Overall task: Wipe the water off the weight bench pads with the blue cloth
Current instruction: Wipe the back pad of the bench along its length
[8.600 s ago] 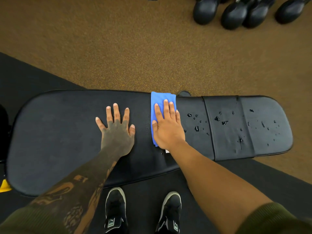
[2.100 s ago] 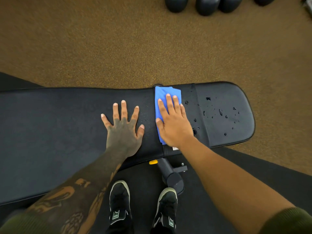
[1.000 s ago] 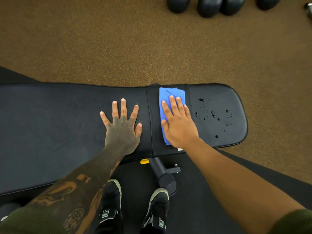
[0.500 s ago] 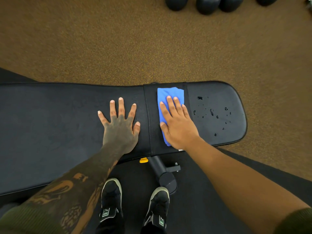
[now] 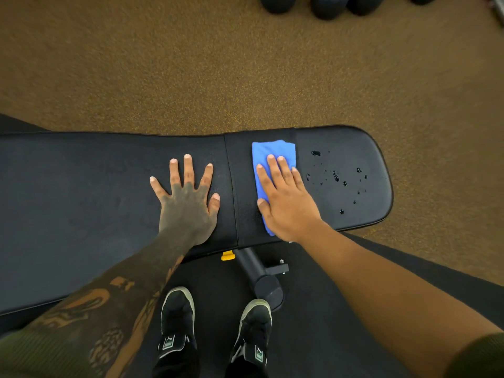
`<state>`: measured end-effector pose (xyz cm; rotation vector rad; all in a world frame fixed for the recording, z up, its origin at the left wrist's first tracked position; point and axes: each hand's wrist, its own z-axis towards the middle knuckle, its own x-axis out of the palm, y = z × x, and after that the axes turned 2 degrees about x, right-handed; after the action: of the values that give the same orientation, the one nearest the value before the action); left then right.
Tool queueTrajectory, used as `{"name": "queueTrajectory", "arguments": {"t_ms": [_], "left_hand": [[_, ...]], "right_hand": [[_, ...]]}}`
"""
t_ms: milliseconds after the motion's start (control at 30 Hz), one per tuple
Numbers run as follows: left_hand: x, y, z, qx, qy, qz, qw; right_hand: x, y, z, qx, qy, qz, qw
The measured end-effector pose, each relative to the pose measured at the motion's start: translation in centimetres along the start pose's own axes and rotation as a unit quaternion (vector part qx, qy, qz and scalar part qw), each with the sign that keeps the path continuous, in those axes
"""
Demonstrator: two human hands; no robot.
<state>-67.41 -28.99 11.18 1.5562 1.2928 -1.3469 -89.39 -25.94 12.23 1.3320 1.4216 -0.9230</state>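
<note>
Blue folded microfibre cloth point(image 5: 274, 155): lay flat on the black padded vinyl bench point(image 5: 109, 203), across the narrow band between the long back pad and the short rounded seat pad point(image 5: 354, 148), its right edge at the border of the wet area.

Right hand point(image 5: 286, 203): open, palm down, fingers together and extended, pressed on top of the cloth; nothing gripped, the cloth pinned under the palm.

Left hand point(image 5: 188, 200): open, fingers spread, flat on the back pad just left of the seam; apparently bracing.

Water droplets point(image 5: 335, 175): scattered beads and short streaks on the seat pad, just beside the cloth and outward toward the rounded end. Back pad showed no standing beads.

Surroundings: black steel support tube point(image 5: 253, 268) with a yellow knob point(image 5: 227, 255) beneath the bench; a pair of black shoes point(image 5: 215, 326) on dark matting; speckled brown floor point(image 5: 218, 64); dark rounded weights point(image 5: 327, 6) at the far edge.

Step in hand, as judged: wiping the last pad. Next move called for a firm sweep rightward across the droplets to the rounded end, palm kept flat so the cloth did not bunch.
</note>
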Motion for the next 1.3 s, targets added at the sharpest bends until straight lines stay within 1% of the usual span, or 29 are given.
{"name": "queueTrajectory", "arguments": {"t_ms": [67, 133, 267, 367, 467, 600, 667, 733, 800, 900, 967, 1067, 1133, 1233, 1300], "left_hand": [[0.0, 0.1, 0.0, 0.000, 0.001, 0.000, 1.000], [0.0, 0.1, -0.1, -0.002, 0.000, -0.001, 1.000], [0.1, 0.0, -0.1, -0.003, 0.004, 0.003, 1.000], [0.1, 0.0, 0.0, -0.001, 0.003, 0.000, 1.000], [0.0, -0.1, 0.0, -0.004, 0.005, 0.003, 1.000], [-0.1, 0.0, 0.0, -0.004, 0.006, 0.001, 1.000], [-0.1, 0.1, 0.0, -0.003, 0.006, 0.000, 1.000], [-0.1, 0.1, -0.1, -0.003, 0.008, 0.003, 1.000], [-0.1, 0.1, -0.1, -0.005, 0.008, 0.005, 1.000], [-0.1, 0.0, -0.1, -0.008, 0.009, 0.011, 1.000], [-0.2, -0.1, 0.0, -0.008, 0.014, 0.013, 1.000], [-0.4, -0.2, 0.0, -0.008, 0.017, 0.005, 1.000], [-0.7, -0.6, 0.1, -0.014, 0.008, -0.011, 1.000], [-1.2, -2.6, 0.7, -0.005, -0.019, -0.049, 0.999], [-1.5, -4.5, 1.4, 0.012, -0.031, -0.071, 0.997]], "right_hand": [[0.1, -0.7, -1.1, 0.003, 0.005, -0.001, 1.000], [-0.1, -1.7, -1.2, 0.026, 0.006, 0.004, 1.000], [-0.6, -2.5, 1.3, 0.075, -0.010, 0.025, 0.997], [-0.9, -1.6, 3.2, 0.079, -0.009, 0.031, 0.996], [-0.8, -0.9, 3.1, 0.056, -0.009, 0.019, 0.998], [-0.4, -1.3, 0.2, -0.018, 0.002, -0.012, 1.000], [-0.4, -2.4, -0.8, -0.027, 0.002, -0.015, 1.000], [-0.6, -3.6, -0.8, -0.010, 0.000, -0.012, 1.000], [-1.0, -4.5, 0.4, 0.028, -0.001, 0.001, 1.000], [-1.4, -4.3, 3.0, 0.066, -0.011, 0.026, 0.997], [-1.5, -3.4, 4.1, 0.067, -0.011, 0.034, 0.997], [-1.8, -2.8, 4.1, 0.036, -0.006, 0.029, 0.999], [-2.4, -3.3, 3.6, 0.031, -0.023, 0.047, 0.998], [-3.4, -4.3, 4.0, 0.086, -0.076, 0.085, 0.990], [-3.5, -4.0, 4.8, 0.106, -0.079, 0.088, 0.987]]}}
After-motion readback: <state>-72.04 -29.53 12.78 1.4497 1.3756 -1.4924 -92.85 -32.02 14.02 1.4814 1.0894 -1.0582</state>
